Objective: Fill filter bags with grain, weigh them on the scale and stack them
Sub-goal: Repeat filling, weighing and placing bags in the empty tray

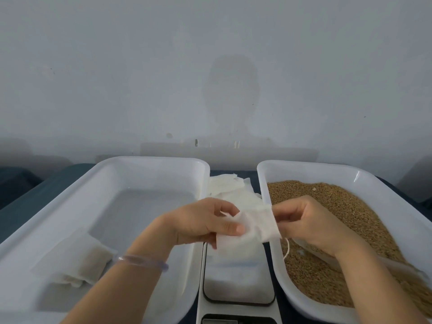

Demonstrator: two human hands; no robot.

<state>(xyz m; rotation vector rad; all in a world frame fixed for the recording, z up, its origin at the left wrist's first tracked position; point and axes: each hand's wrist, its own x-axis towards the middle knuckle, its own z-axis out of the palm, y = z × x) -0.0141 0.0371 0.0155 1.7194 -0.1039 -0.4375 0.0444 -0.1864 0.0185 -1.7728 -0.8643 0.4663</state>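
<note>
A flat white filter bag (250, 232) hangs in the air above the scale (238, 279). My left hand (203, 220) pinches its left end between thumb and fingers. My right hand (308, 223) pinches its right edge, and a thin drawstring (287, 249) dangles below that hand. The white tray on the right (275, 265) holds brown grain (327, 277). A filled bag (91, 260) lies on other bags in the near left corner of the white tray on the left (149, 164). A loose pile of empty filter bags (231, 188) lies between the trays, behind the scale.
A clear plastic scoop (350, 256) lies in the grain, partly under my right forearm. The scale's display (236, 320) is at the bottom edge. A pale wall (210, 66) rises just behind the trays. Dark blue tabletop (30, 199) shows at the far left.
</note>
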